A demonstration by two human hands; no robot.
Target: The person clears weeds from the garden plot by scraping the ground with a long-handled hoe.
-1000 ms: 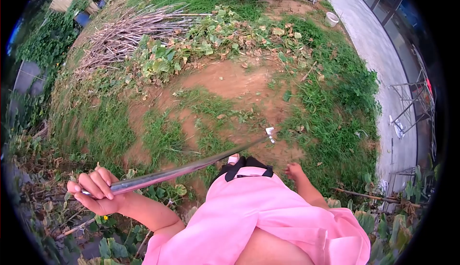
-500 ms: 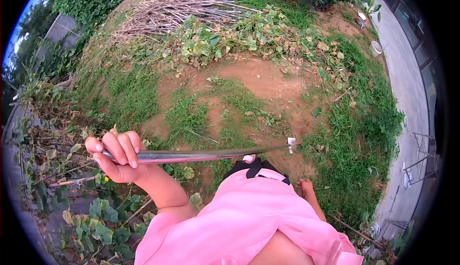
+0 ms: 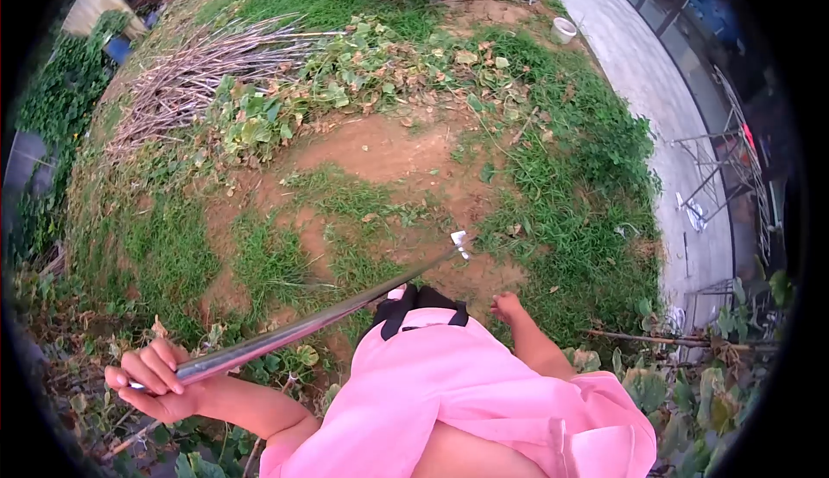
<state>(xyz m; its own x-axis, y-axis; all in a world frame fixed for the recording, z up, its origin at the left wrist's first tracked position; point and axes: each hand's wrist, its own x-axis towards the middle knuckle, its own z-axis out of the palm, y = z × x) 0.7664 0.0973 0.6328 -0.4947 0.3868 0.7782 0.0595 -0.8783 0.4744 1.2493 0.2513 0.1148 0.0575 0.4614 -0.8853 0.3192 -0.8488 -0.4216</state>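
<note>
My left hand point(image 3: 155, 379) is closed around one end of a long shiny metal pole point(image 3: 294, 327), at the lower left. The pole slants up and away to the right, passing in front of my body. A small white head point(image 3: 459, 243) shows at its far end, close to bare soil; its exact shape is too small to tell. My right hand point(image 3: 508, 307) hangs beside my right hip, apart from the pole. Its fingers look loosely curled and partly apart, with nothing visible in them.
Cut stalks point(image 3: 211, 72) lie piled at the upper left beside wilted vines point(image 3: 337, 89). Grass point(image 3: 570, 176) and brown soil point(image 3: 380, 150) surround me. On the right run a concrete path point(image 3: 639, 63) and a metal frame point(image 3: 725, 167); a white bucket point(image 3: 564, 31) stands near the path.
The view has turned right. My left hand and its end of the pole now appear lower and farther left, so the pole slants more steeply. My right arm shows more.
</note>
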